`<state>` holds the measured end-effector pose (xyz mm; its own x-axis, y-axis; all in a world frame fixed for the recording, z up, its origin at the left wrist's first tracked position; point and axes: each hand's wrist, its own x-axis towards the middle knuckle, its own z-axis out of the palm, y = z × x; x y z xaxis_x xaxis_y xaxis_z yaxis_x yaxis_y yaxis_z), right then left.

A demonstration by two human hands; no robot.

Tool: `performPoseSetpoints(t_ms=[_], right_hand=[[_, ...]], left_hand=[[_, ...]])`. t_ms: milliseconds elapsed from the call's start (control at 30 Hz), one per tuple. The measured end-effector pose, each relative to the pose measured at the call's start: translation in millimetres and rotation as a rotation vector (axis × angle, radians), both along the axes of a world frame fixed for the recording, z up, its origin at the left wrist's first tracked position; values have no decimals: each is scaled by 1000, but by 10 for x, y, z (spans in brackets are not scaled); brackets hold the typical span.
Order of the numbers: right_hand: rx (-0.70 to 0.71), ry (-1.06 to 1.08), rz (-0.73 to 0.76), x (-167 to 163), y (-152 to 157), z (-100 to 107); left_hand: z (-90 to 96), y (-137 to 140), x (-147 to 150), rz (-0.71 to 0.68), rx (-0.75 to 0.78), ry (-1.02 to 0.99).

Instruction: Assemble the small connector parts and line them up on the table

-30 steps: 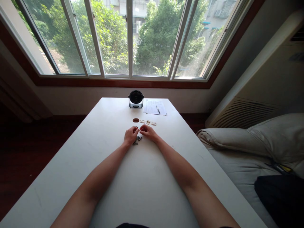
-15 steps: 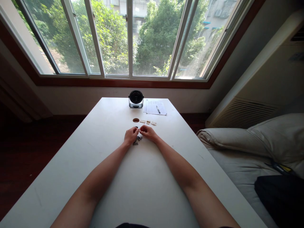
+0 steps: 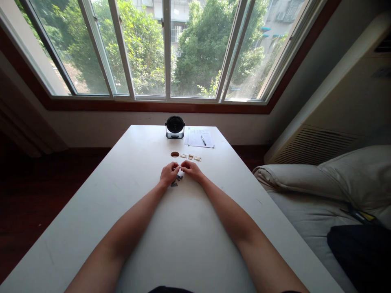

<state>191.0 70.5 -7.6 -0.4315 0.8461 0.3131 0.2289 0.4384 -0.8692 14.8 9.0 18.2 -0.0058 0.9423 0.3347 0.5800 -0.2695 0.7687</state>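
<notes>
My left hand (image 3: 168, 174) and my right hand (image 3: 191, 170) meet near the middle of the white table (image 3: 143, 162), fingertips almost touching. Both are closed in a pinch around something tiny and whitish, too small to name. Just below the fingers lie several small dark grey pieces (image 3: 180, 178), partly covered by my left hand. A flat grey piece (image 3: 174, 184) rests closer to me, beside the left wrist. Beyond my fingers sit small tan, studded-looking pieces (image 3: 183, 156) in a row, with another pale piece (image 3: 198, 158) at the right end.
A round hole (image 3: 175, 154) opens in the tabletop beyond my hands. Farther back stands a small black fan (image 3: 175, 125), with paper sheets (image 3: 195, 139) and a pen (image 3: 203, 141) to its right. A cushioned sofa (image 3: 293, 179) flanks the table's right side.
My fingers have shifted slightly, the right hand a touch to the right. A dark bit that showed at the left fingertips is now hidden. The pieces on the table look the same.
</notes>
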Motion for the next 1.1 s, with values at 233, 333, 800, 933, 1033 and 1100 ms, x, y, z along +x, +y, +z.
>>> performPoseSetpoints(t_ms=[233, 333, 800, 933, 1033, 1100], right_hand=[[-18, 43, 14, -12, -57, 42], [-16, 61, 21, -16, -82, 59], [5, 21, 4, -8, -74, 70], [-16, 52, -2, -19, -63, 55], [-19, 56, -3, -19, -57, 48], [-8, 56, -2, -14, -57, 48]], left_hand=[[14, -9, 3, 19, -22, 3], [22, -11, 5, 21, -39, 7], [5, -11, -3, 31, -14, 22], [8, -15, 1, 38, -8, 16], [2, -12, 2, 36, -6, 30], [-9, -6, 1, 35, -1, 41]])
